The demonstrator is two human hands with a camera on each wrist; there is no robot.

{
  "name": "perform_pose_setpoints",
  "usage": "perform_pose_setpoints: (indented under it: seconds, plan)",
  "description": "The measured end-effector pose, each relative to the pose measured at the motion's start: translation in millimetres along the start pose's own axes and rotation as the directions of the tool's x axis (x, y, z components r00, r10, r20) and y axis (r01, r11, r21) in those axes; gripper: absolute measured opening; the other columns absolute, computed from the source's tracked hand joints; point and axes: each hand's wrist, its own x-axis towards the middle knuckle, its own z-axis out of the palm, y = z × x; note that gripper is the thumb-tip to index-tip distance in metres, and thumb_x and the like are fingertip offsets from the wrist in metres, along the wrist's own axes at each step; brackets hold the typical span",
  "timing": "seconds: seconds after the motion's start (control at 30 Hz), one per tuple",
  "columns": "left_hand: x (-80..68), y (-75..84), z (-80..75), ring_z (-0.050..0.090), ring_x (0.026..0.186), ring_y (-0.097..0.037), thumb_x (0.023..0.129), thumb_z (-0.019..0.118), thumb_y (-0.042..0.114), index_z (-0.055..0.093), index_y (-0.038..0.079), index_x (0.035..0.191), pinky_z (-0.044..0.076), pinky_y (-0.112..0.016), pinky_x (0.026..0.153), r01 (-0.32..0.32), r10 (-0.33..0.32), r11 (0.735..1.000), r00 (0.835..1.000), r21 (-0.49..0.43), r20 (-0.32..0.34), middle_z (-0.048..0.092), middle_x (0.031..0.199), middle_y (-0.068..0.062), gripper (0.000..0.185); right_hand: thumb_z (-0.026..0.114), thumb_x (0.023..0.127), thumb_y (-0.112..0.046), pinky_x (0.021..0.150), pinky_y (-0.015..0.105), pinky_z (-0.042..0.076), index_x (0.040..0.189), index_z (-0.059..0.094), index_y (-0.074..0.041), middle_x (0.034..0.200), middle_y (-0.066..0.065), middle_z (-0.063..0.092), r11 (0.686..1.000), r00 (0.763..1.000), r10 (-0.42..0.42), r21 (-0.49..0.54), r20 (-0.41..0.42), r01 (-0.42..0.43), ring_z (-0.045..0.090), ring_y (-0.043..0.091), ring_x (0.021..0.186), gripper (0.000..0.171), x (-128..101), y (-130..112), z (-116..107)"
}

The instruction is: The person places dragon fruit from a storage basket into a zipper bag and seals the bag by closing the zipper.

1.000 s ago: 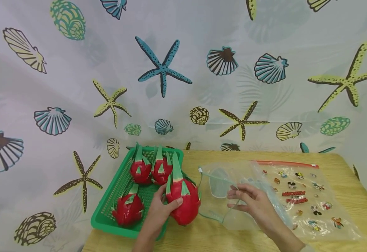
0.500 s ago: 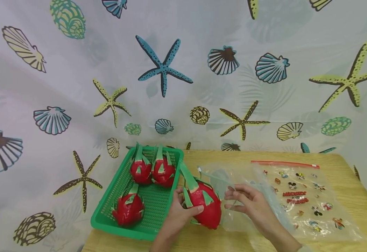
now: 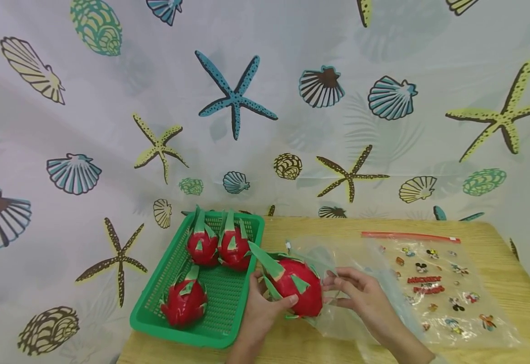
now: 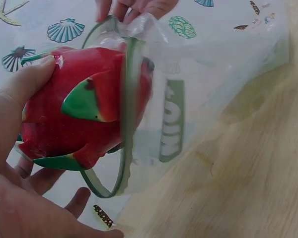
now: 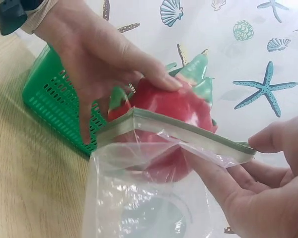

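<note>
Seashell-print curtain behind wooden table (image 3: 292, 344). Green basket (image 3: 155, 308) at left holds three dragon fruits. Left hand (image 3: 260, 308), fingers curled round fourth dragon fruit (image 3: 296, 290), long axis lying sideways, green tip toward basket, rounded end entering bag mouth. Right hand (image 3: 360, 293) just right of fruit, fingers pinching clear zip bag (image 3: 351, 323) rim, holding it open.

Head high, forward-down; wrists close — shared fruit (image 3: 298, 292)
</note>
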Motion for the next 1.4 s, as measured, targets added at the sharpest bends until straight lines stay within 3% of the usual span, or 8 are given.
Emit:
perform_pose_setpoints:
  seconds: [0.17,0.43,0.6,0.83,1.2,1.4]
  plan:
    - [-0.7,-6.4,3.6,0.057,0.125,-0.028,0.070,0.090,0.019,0.036,0.015,0.133,0.054,-0.044,0.097,-0.037,0.037,0.999,0.999,0.025,0.005,0.057,0.135,-0.014,0.083,0.053,0.103,-0.024,0.085,0.037,0.060,0.131,0.045,0.013,0.112,0.005,0.071,1.000,1.000,-0.011,0.014,0.021,0.011,0.070,0.021,0.103,0.047,0.1,-0.5,1.5]
    - [-4.1,-8.6,9.2,0.059,0.120,-0.025,0.065,0.094,0.022,0.038,0.016,0.128,0.055,-0.043,0.095,-0.048,0.043,0.991,0.998,0.127,0.038,0.060,0.135,-0.008,0.084,0.054,0.103,-0.022,0.084,0.037,0.060,0.128,0.046,0.012,0.111,0.008,0.071,0.999,0.999,-0.036,0.029,0.023,0.035,0.071,0.029,0.103,0.044,0.2,-0.2,2.9]
    - [-6.5,-8.5,12.6,0.059,0.120,-0.022,0.065,0.094,0.024,0.040,0.018,0.127,0.054,-0.043,0.096,-0.094,0.086,0.981,0.995,0.169,0.056,0.062,0.132,-0.003,0.082,0.054,0.103,-0.022,0.085,0.036,0.060,0.129,0.045,0.012,0.113,0.010,0.071,0.999,0.999,-0.036,0.021,0.025,0.036,0.071,0.025,0.104,0.045,0.0,-0.9,4.3]
    - [-6.6,-9.3,15.6,0.056,0.125,-0.029,0.064,0.094,0.034,0.046,0.023,0.129,0.052,-0.049,0.098,-0.114,0.116,0.945,0.993,0.307,0.012,0.060,0.132,-0.005,0.081,0.056,0.102,-0.022,0.084,0.033,0.060,0.131,0.046,0.011,0.111,0.006,0.072,1.000,1.000,-0.016,0.008,-0.011,0.016,0.070,0.019,0.103,0.046,-0.8,-3.7,7.3]
    - [-7.0,-10.6,18.7,0.058,0.115,-0.021,0.060,0.095,0.041,0.045,0.022,0.131,0.052,-0.047,0.097,-0.057,0.058,0.881,0.998,0.470,0.013,0.061,0.127,-0.003,0.089,0.057,0.101,-0.022,0.084,0.031,0.059,0.130,0.050,0.009,0.112,0.007,0.072,0.998,0.998,-0.054,-0.038,-0.031,0.053,0.069,0.012,0.103,0.043,-1.4,-5.9,10.2]
    - [-7.7,-6.9,17.9,0.057,0.112,-0.019,0.063,0.092,0.040,0.050,0.021,0.127,0.054,-0.041,0.092,-0.061,0.036,0.895,0.997,0.442,0.064,0.062,0.123,0.000,0.079,0.056,0.102,-0.020,0.082,0.031,0.060,0.131,0.050,0.010,0.111,0.008,0.072,0.996,0.996,-0.083,-0.043,-0.041,0.082,0.071,0.015,0.100,0.043,-0.5,-5.8,9.2]
